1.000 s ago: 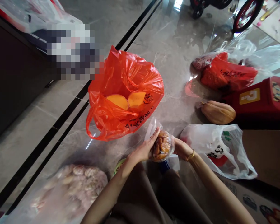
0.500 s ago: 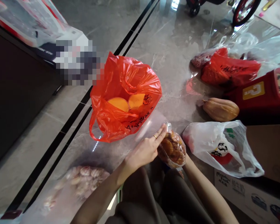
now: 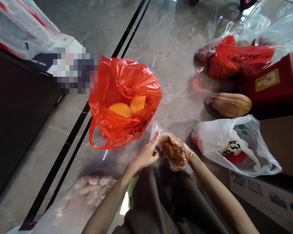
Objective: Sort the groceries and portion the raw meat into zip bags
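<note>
Low in front of my knees, I hold a clear plastic bag of glossy brown, rounded pieces (image 3: 174, 152). My left hand (image 3: 147, 154) is closed at the bag's gathered, transparent top end, the index finger stretched along it. My right hand (image 3: 187, 150) grips the bag from its right side, most of its fingers hidden behind it. A gold bracelet shows on the right wrist. Just beyond my left hand, an open red plastic bag (image 3: 136, 76) stands on the floor, with two orange round-topped things (image 3: 120, 110) inside.
A white plastic bag (image 3: 256, 152) lies right of my hands, with a butternut squash (image 3: 231, 105) beyond it. Farther right are a red bin (image 3: 256, 87) and another red bag (image 3: 249, 60). A bag of garlic-like bulbs (image 3: 95, 187) sits lower left. A dark cabinet (image 3: 19, 113) borders the left.
The bag of brown pieces has moved slightly left and nearer my knees. My left hand has shifted left with the bag's top, and my right hand now shows beside it. The view has shifted slightly.
</note>
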The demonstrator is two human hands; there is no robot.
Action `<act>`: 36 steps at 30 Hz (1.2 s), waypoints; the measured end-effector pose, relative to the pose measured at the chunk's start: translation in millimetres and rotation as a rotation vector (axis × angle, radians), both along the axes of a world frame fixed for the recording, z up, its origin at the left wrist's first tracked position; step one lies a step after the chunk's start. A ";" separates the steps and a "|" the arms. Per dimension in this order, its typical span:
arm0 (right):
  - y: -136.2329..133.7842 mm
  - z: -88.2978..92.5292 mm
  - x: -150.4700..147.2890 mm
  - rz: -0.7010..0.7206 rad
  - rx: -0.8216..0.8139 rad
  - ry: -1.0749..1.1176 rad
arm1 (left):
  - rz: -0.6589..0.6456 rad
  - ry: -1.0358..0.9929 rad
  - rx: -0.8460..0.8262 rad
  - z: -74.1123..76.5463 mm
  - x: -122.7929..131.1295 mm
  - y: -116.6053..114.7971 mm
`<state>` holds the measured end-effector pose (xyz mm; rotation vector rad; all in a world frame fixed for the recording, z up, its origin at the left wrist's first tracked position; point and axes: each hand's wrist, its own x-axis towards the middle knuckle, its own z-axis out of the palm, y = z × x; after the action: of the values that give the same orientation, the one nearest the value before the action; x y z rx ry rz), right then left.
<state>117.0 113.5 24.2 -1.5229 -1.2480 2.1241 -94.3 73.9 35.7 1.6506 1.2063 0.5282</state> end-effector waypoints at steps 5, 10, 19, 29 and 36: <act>-0.8 -19.0 -8.3 -0.202 -0.439 0.189 | 0.004 0.039 0.123 -12.2 6.9 -9.0; 1.2 -19.5 -28.3 -0.203 -0.316 0.063 | -0.071 0.099 0.089 -14.8 10.8 -15.6; 4.8 19.0 -8.3 -0.054 -0.324 0.243 | 0.030 -0.047 0.087 -17.4 12.5 -15.7; 16.3 40.3 -5.9 0.358 0.272 -0.503 | 0.079 -0.118 0.095 -3.3 29.8 -13.5; 22.1 64.7 -6.8 0.574 0.538 -0.799 | 0.158 -0.227 0.007 11.9 33.3 -10.8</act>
<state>110.2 135.5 88.9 -1.9469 -2.5151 1.1705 -61.0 63.1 47.6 1.4643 1.1711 0.7972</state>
